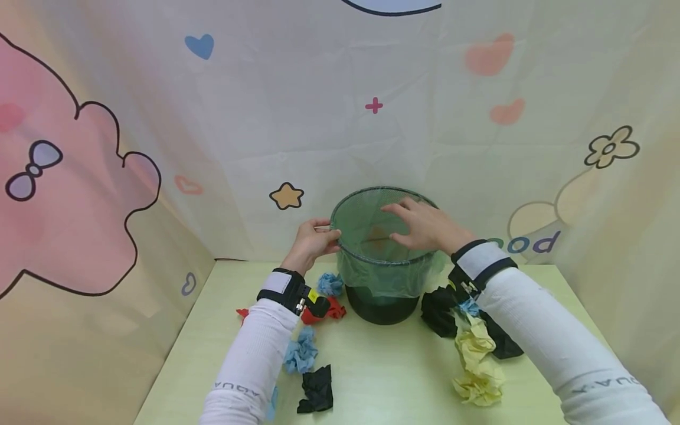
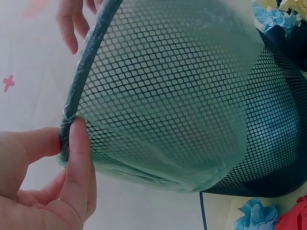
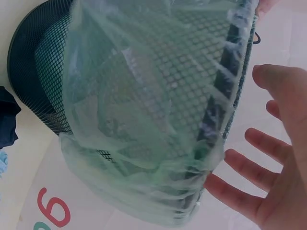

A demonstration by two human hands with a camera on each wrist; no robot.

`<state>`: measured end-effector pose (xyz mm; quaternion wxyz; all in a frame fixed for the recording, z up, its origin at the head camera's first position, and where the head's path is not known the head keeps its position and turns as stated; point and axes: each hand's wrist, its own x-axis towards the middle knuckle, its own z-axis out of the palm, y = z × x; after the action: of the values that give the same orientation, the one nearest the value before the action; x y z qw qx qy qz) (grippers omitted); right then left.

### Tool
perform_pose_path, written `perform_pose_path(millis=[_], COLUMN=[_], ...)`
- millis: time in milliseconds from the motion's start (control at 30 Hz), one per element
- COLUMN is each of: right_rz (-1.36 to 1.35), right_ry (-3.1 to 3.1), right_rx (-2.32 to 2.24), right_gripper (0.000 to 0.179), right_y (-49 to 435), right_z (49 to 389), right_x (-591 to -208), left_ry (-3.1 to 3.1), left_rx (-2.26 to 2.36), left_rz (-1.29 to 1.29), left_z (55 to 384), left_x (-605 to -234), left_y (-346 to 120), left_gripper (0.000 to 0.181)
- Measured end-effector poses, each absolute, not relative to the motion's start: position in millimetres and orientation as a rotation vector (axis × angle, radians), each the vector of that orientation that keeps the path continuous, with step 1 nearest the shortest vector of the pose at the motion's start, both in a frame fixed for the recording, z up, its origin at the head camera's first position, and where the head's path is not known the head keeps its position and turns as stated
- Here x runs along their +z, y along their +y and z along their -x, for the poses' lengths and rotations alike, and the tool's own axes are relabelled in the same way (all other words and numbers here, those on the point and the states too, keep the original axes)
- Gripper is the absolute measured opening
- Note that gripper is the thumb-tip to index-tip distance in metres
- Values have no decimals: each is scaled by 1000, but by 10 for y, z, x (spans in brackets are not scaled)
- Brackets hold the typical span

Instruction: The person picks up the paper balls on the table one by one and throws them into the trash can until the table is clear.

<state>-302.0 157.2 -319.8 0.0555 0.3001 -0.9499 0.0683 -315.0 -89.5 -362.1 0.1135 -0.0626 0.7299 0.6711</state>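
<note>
A black mesh wastebasket [image 1: 381, 310] stands upright at the back of the table. A thin green plastic bag [image 1: 385, 278] lines it and is folded out over its rim. At the rim's left side my left hand [image 1: 313, 239] pinches the bag-covered edge between thumb and fingers; the left wrist view shows this hand [image 2: 76, 177] close up. My right hand [image 1: 427, 227] is over the right part of the opening, fingers spread and slightly bent, holding nothing. In the right wrist view the right hand [image 3: 283, 177] is close beside the rim, and the bag [image 3: 120, 91] hangs loosely outside the mesh.
Left of the wastebasket lie crumpled blue paper [image 1: 301, 351], red paper [image 1: 332, 310] and black paper [image 1: 317, 389]. On its right are yellow paper [image 1: 478, 378] and black paper [image 1: 440, 313]. A printed curtain [image 1: 319, 106] hangs behind the table [image 1: 388, 378].
</note>
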Motion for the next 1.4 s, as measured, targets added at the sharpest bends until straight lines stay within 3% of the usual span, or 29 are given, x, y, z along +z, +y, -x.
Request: perform_pose_path(millis=[300, 800, 1400], right_rz=[-914, -821, -590], right_ry=[-2777, -2561, -2617], right_rx=[158, 221, 277], right_gripper=[48, 11, 14], right_y=[1643, 1916, 2318], right_z=[3041, 3053, 3035], right_x=[-3229, -3349, -3532], left_ry=[2132, 2124, 2128], left_rx=[1977, 1986, 1986], left_rz=[183, 183, 199], left_z=[3143, 3149, 3168], left_x=[-3625, -3634, -3647], left_y=[-895, -903, -898], left_gripper=[43, 43, 43])
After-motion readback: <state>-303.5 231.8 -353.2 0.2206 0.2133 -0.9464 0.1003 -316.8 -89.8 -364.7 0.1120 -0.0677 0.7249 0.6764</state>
